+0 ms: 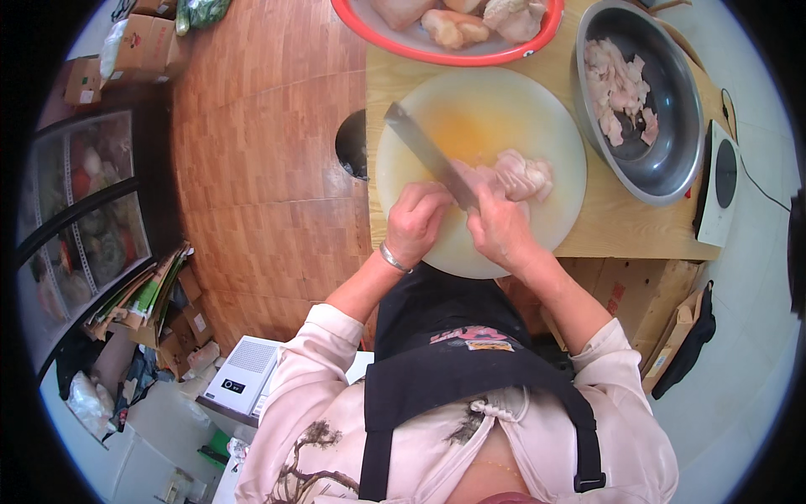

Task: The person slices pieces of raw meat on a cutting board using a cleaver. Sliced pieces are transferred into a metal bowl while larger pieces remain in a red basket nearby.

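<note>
My right hand (pixel 501 227) grips the handle of a kitchen knife (pixel 428 151), whose wide blade slants up and left over a round white cutting board (pixel 403 107). Beside the blade, my left hand (pixel 417 217) has its fingers bent close together near the board's left part; whether they pinch a bit of meat cannot be told. Thin slices of pale pink raw meat (pixel 526 175) lie in an overlapping pile just right of the knife. An orange-yellow stain marks the upper middle of the board. More slices (pixel 614 88) rest in a steel basin (pixel 677 126) at the right.
A red-rimmed basin (pixel 441 58) with large raw meat pieces stands beyond the board on the wooden table (pixel 655 233). A flat white appliance with a round dark plate (pixel 718 183) sits at the table's right edge. A black round container (pixel 352 145) is by the table's left edge.
</note>
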The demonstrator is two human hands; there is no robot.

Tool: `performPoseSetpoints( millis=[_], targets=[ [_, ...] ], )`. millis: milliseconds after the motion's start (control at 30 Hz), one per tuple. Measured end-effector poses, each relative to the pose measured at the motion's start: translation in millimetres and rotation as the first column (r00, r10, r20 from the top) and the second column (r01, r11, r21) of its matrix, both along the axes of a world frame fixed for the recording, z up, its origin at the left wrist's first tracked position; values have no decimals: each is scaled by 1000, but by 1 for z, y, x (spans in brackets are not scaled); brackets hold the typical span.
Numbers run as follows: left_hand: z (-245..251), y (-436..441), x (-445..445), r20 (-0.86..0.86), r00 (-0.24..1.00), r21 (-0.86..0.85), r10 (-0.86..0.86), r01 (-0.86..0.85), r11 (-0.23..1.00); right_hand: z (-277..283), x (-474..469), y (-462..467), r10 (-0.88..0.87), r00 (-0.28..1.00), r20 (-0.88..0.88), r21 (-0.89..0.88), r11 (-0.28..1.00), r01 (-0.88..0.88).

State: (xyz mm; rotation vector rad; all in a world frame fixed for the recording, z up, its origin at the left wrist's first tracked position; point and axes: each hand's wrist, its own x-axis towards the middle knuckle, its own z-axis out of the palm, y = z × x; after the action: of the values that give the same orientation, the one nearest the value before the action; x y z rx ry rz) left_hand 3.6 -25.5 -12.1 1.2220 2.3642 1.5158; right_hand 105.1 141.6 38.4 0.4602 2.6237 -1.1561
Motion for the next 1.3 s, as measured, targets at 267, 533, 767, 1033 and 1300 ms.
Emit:
performPoseSetpoints(
  millis=[267, 533, 767, 1033, 1300],
  targets=[
    [-2, 0, 2, -4, 999, 13, 37, -37, 999, 42, 39, 15, 39, 999, -6, -7, 999, -39],
    [-5, -1, -1, -26, 1000, 17, 1, -1, 1000, 62, 52, 21, 102, 987, 127, 9, 994, -104],
    [-3, 2, -2, 0, 1000, 2, 8, -8, 1000, 26, 16, 3, 10, 995, 103, -18, 1000, -8],
    [-5, -2, -1, 4, 1000, 5, 3, -3, 1000, 16, 4, 16, -13, 997, -80, -45, 999, 9],
    [-4, -1, -2, 0, 1000, 1, -4, 4, 1000, 58, 46, 26, 69, 989, 134, -68, 996, -60]
  ],
)
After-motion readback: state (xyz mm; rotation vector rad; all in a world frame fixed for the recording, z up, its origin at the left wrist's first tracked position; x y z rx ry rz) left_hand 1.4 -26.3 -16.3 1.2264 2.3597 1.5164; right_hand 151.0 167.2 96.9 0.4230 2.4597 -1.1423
